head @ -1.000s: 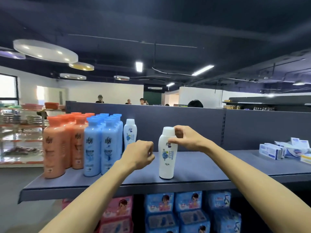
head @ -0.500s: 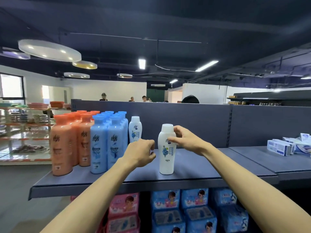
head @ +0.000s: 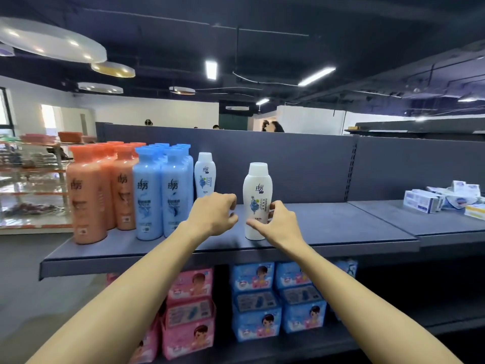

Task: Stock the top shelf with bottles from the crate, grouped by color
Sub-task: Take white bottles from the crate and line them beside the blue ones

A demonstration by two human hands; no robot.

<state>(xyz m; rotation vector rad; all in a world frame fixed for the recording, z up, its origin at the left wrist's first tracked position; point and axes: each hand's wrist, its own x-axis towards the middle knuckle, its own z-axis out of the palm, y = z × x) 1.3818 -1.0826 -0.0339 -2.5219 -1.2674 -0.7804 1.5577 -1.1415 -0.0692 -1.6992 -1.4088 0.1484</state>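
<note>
Top shelf [head: 341,227] during stocking. A white bottle [head: 257,190] stood upright near the shelf's front edge, well right of the other bottles. The right hand [head: 279,225] gripped its lower body, the thumb curled against the right side and a finger lying across the front near the base. The left hand [head: 212,216] hovered just left of that bottle, not touching it, its fingers loosely curled and holding nothing. At the left end stood a block of orange bottles [head: 86,195], then a block of blue bottles [head: 148,195], then a second white bottle [head: 205,174] far back against the rear panel. Small boxes [head: 420,200] lay on the adjoining shelf at right. Pink packs [head: 189,311] and blue packs [head: 257,298] filled the shelf below.
</note>
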